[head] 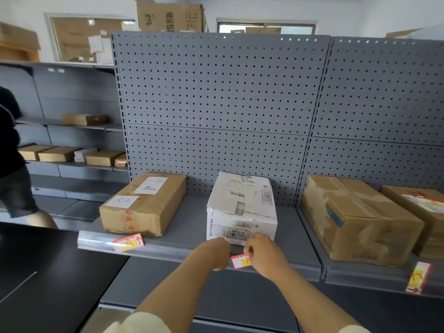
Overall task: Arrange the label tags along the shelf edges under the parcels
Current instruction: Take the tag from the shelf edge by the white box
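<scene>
Right hand point(260, 254) had the middle label tag point(241, 260) pinched at its right end, thumb and fingers closed on it, holding it flat against the front lip of the shelf point(192, 227) just under the white parcel point(241, 210). Made sense to me, since that spot lines the tag up with the box it belongs to. The left hand point(215, 253) was curled in at the tag's left side, knuckles toward the camera, so I honestly couldn't tell whether its fingertips were on the tag or only bracing on the edge strip. My guess was it was steadying the other end so the tag would seat level in the rail.

Going outward: a second tag point(128, 242), red border with a yellow patch, already sat in the clear strip at the left end of the same shelf, below the brown parcel point(144, 203). It looked a bit tilted, so it might want a nudge later. On the next bay to the right, a third tag point(419, 277) stood on the edge under the big cardboard box point(358, 219), turned nearly upright rather than lying along the rail, probably the next one to fix.

Both parcels on the middle shelf sat close to the front, which kept each tag right under its box. So roughly midway through, I'd say
</scene>
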{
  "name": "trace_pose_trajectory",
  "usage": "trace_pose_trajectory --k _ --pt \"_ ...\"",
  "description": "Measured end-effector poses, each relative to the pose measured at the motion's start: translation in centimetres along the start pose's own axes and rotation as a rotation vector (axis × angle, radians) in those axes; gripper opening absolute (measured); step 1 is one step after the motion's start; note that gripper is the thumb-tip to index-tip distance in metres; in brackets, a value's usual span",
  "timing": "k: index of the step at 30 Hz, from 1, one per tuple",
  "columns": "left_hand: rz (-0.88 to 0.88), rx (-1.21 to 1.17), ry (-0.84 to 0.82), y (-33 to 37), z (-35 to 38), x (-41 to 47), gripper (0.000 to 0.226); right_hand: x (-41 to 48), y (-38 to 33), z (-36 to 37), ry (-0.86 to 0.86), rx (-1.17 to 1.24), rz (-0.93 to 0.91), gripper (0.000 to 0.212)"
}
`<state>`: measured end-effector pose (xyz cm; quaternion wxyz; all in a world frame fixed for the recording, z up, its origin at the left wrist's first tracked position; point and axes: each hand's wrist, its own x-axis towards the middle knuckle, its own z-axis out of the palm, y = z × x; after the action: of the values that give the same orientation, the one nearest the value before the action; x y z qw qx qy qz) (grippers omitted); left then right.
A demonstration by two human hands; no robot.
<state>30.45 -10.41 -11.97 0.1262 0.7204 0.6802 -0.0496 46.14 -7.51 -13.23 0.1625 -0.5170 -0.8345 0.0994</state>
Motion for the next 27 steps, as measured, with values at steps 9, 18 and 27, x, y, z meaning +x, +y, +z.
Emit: trace_pose_trajectory --k 9,18,27 --pt "0.025 0.071 -0.004 -0.2 -1.0 -0.9 0.040 -0.4 0.6 -1.2 -0.024 -0.048 0.005 0.028" --pt "0.129 0.084 0.103 2.5 -4.1 -0.8 0.035 -1.2 0.6 -3.6 -0.026 -0.173 0.020 0.031" --pt "0.285 0.085 0.172 7.7 -5.7 0.5 0.040 -4.3 3.4 -8.1 0.001 -0.161 0.133 0.033"
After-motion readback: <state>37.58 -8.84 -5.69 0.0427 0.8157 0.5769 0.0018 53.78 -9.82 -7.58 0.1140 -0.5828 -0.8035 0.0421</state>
